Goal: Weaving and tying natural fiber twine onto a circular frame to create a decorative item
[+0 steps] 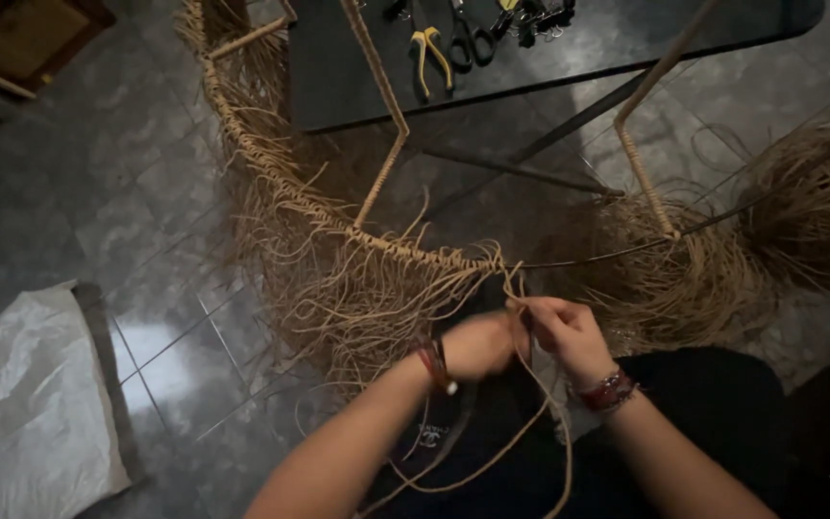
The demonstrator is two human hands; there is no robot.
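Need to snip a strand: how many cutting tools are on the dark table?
2: yellow-handled pliers and black scissors beside them on the table; dark clutter further right may hide more.

Yellow-handled pliers [431, 60] and black scissors [471, 40] on a dark table [357, 86] well beyond the hands, crumpled white plastic bag [36, 404] on grey tiled floor [127, 192] far to their left

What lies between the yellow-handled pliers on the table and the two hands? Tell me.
In the head view, below the pliers, a cord-wrapped frame rim with hanging fibre fringe crosses above the left hand and right hand.
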